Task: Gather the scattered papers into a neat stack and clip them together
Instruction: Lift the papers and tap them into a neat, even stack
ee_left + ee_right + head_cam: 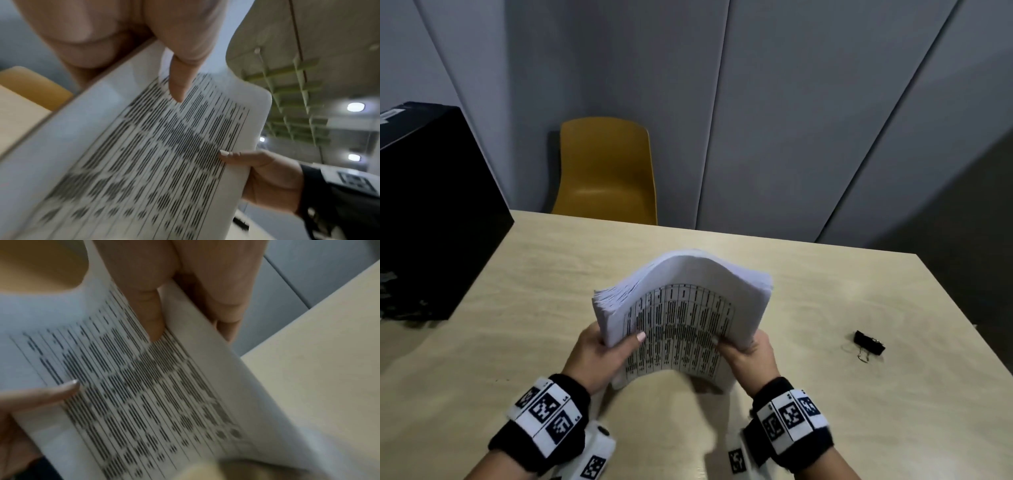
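Note:
A thick stack of white papers (681,308) with printed tables is held upright above the light wooden table (825,308), bowed into an arch. My left hand (602,353) grips its left edge, thumb on the front sheet. My right hand (748,353) grips the right edge the same way. The left wrist view shows the printed sheet (154,154) with my left thumb (180,78) on it and the right hand (267,175) opposite. The right wrist view shows the sheet (144,394) under my right thumb (148,305). A black binder clip (869,343) lies on the table to the right.
A mustard-yellow chair (606,171) stands beyond the table's far edge. A large black box (428,205) sits at the table's left side. Grey wall panels (791,102) close off the back.

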The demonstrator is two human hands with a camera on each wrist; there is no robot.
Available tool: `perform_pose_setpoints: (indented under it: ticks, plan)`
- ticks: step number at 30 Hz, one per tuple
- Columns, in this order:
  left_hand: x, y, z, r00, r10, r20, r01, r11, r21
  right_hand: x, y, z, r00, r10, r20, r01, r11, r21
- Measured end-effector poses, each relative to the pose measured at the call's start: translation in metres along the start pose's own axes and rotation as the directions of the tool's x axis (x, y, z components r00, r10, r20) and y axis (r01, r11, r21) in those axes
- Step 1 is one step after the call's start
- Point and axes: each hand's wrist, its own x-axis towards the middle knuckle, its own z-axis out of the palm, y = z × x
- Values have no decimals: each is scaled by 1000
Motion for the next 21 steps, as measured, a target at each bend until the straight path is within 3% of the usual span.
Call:
perform_pose_setpoints:
  ticks: [3, 7, 9, 11, 12, 14, 15, 16, 19, 20, 21]
  plan:
    - [-7, -23, -3, 998, -43, 40, 40, 996, 81, -6, 15, 2, 995, 99, 10, -97, 987, -127]
    - [-7, -23, -12, 999, -36, 26, 32, 989, 146, -8, 16, -3, 995, 81, -62, -85, 994, -69]
    - [-6, -16, -12, 999, -45, -24, 45, 999, -8, -9, 16, -7, 981, 135, -139, -146, 987, -73]
    - [-9, -7, -7, 995, -63, -72, 46, 975, -216, -11, 16, -10, 960, 250, -123, -226, 957, 180]
    - [-10, -8, -4, 995, -67, -70, 42, 949, -314, -10, 16, -11, 962, 273, -25, -242, 889, 388]
    - [-13, -7, 5, 990, -142, -1, 128, 895, -427, -8, 15, -9, 942, 266, 205, -330, 630, 703]
    - [-13, -11, 8, 985, -167, 41, 167, 862, -479, -9, 8, -6, 930, 238, 281, -366, 519, 773]
    - [-14, -13, 12, 980, -189, 65, 195, 837, -511, -10, 2, -5, 929, 208, 305, -369, 488, 791]
    - [-13, -11, 1, 975, -200, 98, 219, 784, -581, -5, -15, -10, 970, 121, 211, -239, 633, 737]
    - [-10, -5, -8, 975, -170, 141, 221, 720, -658, -3, -16, -16, 980, 85, 178, -187, 686, 703]
    - [-6, -4, -20, 986, -108, 127, 166, 719, -675, -1, -15, -25, 989, 69, 129, -138, 735, 663]
